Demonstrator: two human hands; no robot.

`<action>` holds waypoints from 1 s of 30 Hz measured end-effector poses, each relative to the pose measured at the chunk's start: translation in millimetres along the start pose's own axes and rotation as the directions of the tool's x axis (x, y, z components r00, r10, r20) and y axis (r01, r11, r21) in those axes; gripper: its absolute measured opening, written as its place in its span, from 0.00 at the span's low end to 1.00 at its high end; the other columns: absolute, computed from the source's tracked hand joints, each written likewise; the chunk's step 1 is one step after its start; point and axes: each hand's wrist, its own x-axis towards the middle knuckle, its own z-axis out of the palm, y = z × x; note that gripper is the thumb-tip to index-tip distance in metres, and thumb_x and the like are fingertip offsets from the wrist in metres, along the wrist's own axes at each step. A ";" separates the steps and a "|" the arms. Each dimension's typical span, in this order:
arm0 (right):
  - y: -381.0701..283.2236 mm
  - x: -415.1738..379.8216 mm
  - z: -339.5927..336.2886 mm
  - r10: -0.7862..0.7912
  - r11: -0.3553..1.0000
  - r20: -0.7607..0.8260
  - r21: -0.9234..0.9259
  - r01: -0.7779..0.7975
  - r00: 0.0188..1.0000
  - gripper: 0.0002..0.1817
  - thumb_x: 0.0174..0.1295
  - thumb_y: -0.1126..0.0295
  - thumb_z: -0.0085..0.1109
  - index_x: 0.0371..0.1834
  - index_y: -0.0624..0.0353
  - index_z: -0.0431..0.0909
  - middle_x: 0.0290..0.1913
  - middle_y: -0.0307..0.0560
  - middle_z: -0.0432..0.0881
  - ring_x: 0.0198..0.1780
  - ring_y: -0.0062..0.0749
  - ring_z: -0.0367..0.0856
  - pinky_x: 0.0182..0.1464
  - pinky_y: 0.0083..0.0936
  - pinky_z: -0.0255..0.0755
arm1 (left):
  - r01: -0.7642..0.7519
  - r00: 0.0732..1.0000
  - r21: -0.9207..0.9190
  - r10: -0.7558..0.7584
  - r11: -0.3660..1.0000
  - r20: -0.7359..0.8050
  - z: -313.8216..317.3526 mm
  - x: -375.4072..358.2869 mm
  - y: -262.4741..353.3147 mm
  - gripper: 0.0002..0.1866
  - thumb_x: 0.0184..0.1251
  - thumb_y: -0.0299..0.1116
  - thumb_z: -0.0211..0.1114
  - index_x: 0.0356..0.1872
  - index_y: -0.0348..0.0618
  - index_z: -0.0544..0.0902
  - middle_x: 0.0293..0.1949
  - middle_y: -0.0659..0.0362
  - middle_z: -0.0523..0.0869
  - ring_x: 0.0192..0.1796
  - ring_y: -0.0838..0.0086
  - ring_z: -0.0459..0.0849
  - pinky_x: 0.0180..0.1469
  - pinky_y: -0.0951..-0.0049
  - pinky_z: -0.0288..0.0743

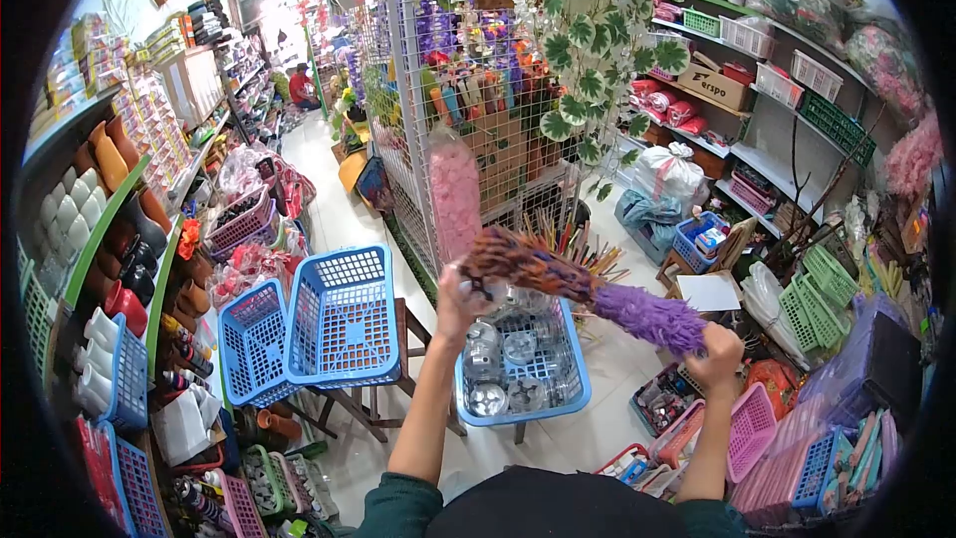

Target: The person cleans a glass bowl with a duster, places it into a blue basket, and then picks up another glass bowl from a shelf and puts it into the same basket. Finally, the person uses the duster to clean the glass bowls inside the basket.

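My right hand (715, 357) is closed around the near end of a fluffy duster (647, 317), purple by the hand and mottled orange, brown and dark further out. The duster stretches up and leftward across the view. My left hand (456, 304) is closed on a small clear container (482, 291), with the duster's far end just above it. Right below is a blue basket (578, 403) holding several clear plastic containers (523, 347). The duster and my left hand hide part of its far side.
Two blue baskets (342, 379) (254, 384) stand on a wooden stool (403, 334) to the left. A wire mesh rack (408, 139) with hanging leaves (588, 50) rises ahead. Stocked shelves line both sides. Pink baskets (752, 428) sit at the lower right.
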 end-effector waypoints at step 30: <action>-10.6 -15.6 13.2 -0.060 0.988 -0.010 0.142 0.061 0.998 0.15 0.38 0.59 0.64 0.21 0.59 0.73 0.20 0.49 0.71 0.24 0.47 0.73 0.28 0.39 0.63 | 0.085 0.960 -0.199 -0.027 0.976 0.279 -17.8 -3.0 0.9 0.40 0.65 0.69 0.40 0.70 0.52 0.58 0.62 0.50 0.71 0.61 0.56 0.74 0.50 0.52 0.79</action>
